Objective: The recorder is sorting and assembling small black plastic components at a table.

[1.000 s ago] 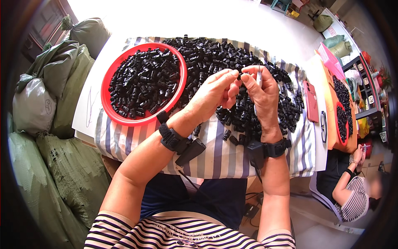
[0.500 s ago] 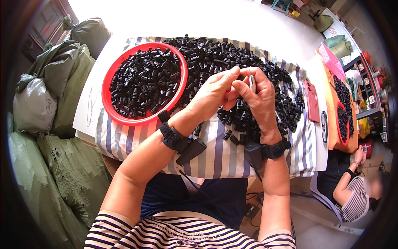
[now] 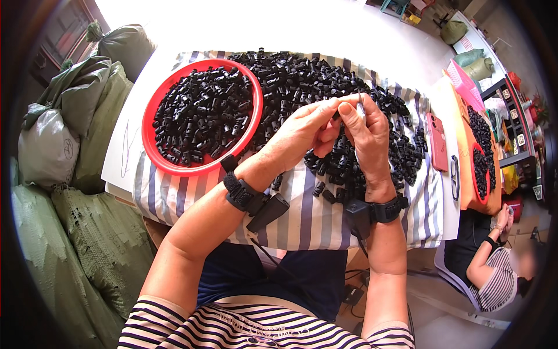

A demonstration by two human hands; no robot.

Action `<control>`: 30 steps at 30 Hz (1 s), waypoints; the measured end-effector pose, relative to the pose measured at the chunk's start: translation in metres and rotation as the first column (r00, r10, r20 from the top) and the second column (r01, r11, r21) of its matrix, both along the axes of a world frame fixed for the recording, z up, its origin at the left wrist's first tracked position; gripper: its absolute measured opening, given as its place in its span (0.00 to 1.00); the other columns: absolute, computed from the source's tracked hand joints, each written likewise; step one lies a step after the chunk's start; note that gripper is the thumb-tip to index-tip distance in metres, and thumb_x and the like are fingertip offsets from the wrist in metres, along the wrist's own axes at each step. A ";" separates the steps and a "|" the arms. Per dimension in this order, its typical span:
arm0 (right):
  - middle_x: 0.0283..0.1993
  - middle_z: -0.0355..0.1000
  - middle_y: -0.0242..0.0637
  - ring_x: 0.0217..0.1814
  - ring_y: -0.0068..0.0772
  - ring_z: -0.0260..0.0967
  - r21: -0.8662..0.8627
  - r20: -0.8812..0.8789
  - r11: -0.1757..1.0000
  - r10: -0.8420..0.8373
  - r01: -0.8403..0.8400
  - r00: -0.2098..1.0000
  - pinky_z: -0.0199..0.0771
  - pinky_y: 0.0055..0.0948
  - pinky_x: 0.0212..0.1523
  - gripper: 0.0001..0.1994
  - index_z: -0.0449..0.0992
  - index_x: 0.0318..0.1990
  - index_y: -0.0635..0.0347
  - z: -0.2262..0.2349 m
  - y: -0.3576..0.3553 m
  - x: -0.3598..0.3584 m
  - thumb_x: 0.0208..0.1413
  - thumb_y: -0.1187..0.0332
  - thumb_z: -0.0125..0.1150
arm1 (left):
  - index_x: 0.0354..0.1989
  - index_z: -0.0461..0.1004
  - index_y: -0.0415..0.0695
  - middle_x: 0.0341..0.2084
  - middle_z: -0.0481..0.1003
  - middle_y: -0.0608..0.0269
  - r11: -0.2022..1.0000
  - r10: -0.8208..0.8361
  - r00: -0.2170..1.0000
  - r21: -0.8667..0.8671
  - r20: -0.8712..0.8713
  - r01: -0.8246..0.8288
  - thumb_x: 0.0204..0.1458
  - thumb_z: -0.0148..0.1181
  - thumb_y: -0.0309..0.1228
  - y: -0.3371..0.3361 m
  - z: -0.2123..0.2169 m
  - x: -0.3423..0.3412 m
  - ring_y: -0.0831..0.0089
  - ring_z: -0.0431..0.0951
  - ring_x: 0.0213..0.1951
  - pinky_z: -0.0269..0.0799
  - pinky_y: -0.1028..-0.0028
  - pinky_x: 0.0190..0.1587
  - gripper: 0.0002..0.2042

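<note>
My left hand [image 3: 308, 129] is closed above the pile, with a small black plastic part [image 3: 336, 116] just showing at its fingertips. Close against it, my right hand [image 3: 371, 131] grips a small silver pointed tool [image 3: 361, 109] between thumb and fingers, its tip upward; its exact kind I cannot make out. Under and beyond both hands spreads a heap of black plastic parts [image 3: 290, 75] on a striped cloth [image 3: 232, 224]. Left of the heap stands a red round basin [image 3: 150, 142] full of the same parts.
A red phone [image 3: 437, 142] and glasses [image 3: 454, 177] lie at the right edge. Large sacks [image 3: 70, 244] are stacked on the left. To the right, a person [image 3: 494, 273] sits by another table with black parts and a pink basket [image 3: 465, 87]. Cables hang from my wrist straps.
My right hand has turned slightly, so the silver tool now points upward, and my right thumb is more upright. Both hands stay at nearly the same place over the heap.
</note>
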State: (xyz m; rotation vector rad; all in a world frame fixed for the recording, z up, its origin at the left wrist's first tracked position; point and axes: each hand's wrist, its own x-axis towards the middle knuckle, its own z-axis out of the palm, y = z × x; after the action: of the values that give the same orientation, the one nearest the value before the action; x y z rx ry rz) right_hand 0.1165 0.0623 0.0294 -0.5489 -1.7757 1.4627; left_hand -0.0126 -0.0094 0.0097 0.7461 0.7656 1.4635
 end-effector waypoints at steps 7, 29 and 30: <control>0.21 0.57 0.16 0.24 0.07 0.51 -0.048 0.016 0.997 -0.054 0.054 0.998 0.50 0.14 0.23 0.16 0.74 0.42 0.60 -0.001 0.007 0.004 0.61 0.55 0.57 | 0.27 0.63 0.46 0.16 0.59 0.72 0.999 -0.044 0.992 -0.019 0.119 0.047 0.64 0.43 0.45 -0.001 0.002 -0.001 0.81 0.58 0.16 0.53 0.82 0.18 0.18; 0.42 0.76 0.43 0.37 0.38 0.75 0.558 0.313 0.829 -0.249 0.035 0.917 0.75 0.31 0.40 0.23 0.71 0.54 0.56 0.005 -0.005 -0.003 0.55 0.55 0.60 | 0.39 0.70 0.48 0.24 0.72 0.73 0.999 -0.022 0.959 0.034 0.282 0.013 0.64 0.44 0.42 0.007 -0.022 -0.008 0.85 0.68 0.21 0.57 0.83 0.18 0.13; 0.42 0.76 0.43 0.37 0.38 0.75 0.572 0.312 0.819 -0.259 0.037 0.914 0.75 0.32 0.39 0.22 0.71 0.54 0.56 0.005 -0.005 -0.003 0.55 0.55 0.61 | 0.39 0.70 0.48 0.24 0.73 0.72 1.000 0.001 0.966 0.003 0.259 -0.002 0.64 0.44 0.42 0.007 -0.021 -0.008 0.85 0.68 0.21 0.56 0.83 0.18 0.12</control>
State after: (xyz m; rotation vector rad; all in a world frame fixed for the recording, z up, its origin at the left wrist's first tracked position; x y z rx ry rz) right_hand 0.1135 0.0569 0.0346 -0.6691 -2.2794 0.6869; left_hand -0.0202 -0.0022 -0.0111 0.5418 0.5639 1.5278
